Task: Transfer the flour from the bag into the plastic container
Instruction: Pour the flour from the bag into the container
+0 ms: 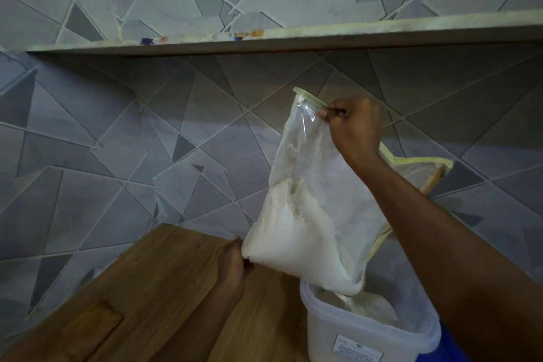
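Observation:
A clear plastic bag (317, 185) with pale yellow edging hangs tilted above the wooden counter, its lower part packed with white flour (293, 241). My right hand (352, 129) pinches the bag's upper edge and holds it high. My left hand (233, 266) grips the bag's lower left corner. The bag's lowest corner dips into the mouth of a translucent white plastic container (338, 329) at the bottom right, which has flour inside and a printed label on its front.
A wooden counter (141, 303) runs from the bottom left to a tiled wall with grey geometric patterns. A long shelf (264, 41) spans the wall above the hands. Something blue (452, 344) sits behind the container.

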